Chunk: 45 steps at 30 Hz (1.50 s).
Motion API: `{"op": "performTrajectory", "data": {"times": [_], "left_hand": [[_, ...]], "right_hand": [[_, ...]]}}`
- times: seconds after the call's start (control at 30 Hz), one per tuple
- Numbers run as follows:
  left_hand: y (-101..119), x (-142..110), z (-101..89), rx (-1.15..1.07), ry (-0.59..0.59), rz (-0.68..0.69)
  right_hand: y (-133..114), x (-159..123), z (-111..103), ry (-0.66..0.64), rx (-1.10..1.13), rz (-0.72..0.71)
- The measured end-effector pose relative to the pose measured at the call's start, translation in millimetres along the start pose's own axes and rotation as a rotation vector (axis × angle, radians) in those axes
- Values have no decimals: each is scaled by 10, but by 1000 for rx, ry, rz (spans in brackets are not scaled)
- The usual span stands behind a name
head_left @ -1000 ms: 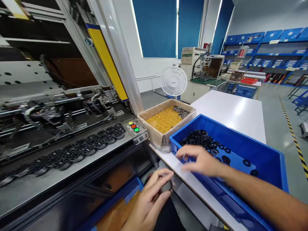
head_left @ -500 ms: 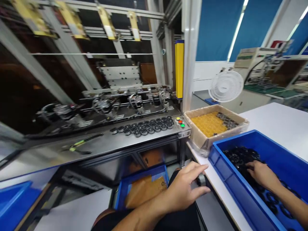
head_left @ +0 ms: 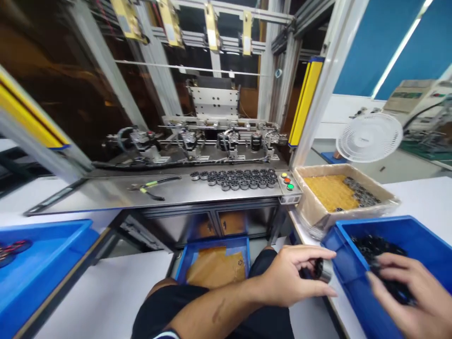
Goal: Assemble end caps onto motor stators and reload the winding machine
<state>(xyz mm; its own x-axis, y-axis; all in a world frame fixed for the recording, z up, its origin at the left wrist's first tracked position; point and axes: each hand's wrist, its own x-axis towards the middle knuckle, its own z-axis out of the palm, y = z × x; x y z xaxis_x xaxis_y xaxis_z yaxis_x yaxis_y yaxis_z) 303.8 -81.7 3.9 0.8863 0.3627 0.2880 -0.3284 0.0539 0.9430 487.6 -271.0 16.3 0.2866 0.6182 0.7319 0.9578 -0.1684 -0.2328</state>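
Observation:
My left hand (head_left: 287, 278) is closed on a round metal-rimmed part (head_left: 325, 270) with a black inside, gripped between thumb and fingers in front of the blue bin. My right hand (head_left: 406, 287) is over the near side of the blue bin (head_left: 381, 308), its fingers curled and slightly blurred. Something dark shows at its fingertips, but I cannot make it out. Black spoked parts (head_left: 377, 247) lie heaped in the bin. Similar round parts (head_left: 243, 179) stand in rows on the metal ledge of the machine.
Green-handled pliers (head_left: 151, 186) lie on the ledge. Coloured buttons (head_left: 287, 181) sit at its right end. A lined box (head_left: 314, 214) holds yellow sheet and parts. A white fan (head_left: 369, 137) stands behind it. Another blue bin (head_left: 52, 230) is at left.
The view has swung left. My right hand has come up and back from the heap toward the bin's near wall. My left hand still holds the round part, now turned to show its rim.

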Motion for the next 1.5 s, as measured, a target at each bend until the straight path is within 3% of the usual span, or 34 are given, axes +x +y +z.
{"op": "performTrajectory", "data": {"times": [0.07,0.17,0.33,0.57,0.73,0.97,1.5], "left_hand": [[-37,1,79,-166,-31,-59],[-78,1,165,-307,-75,-145],[-92,-12,246,-375,-132,-217],[-52,-23,264,-345,-104,-183],[-38,-60,254,-299,-85,-205],[-19,-72,261,-384,-99,-236],[8,-77,240,-355,-112,-301]], "right_hand": [[-452,8,-38,-81,60,-165],[-738,-28,-64,-119,174,-237],[-687,-130,-124,-215,251,-289],[-693,-73,-107,-140,332,-233],[-686,-2,-138,-192,277,-301],[-678,-11,-125,-175,240,-313],[-640,11,-151,-162,131,-388]]}}
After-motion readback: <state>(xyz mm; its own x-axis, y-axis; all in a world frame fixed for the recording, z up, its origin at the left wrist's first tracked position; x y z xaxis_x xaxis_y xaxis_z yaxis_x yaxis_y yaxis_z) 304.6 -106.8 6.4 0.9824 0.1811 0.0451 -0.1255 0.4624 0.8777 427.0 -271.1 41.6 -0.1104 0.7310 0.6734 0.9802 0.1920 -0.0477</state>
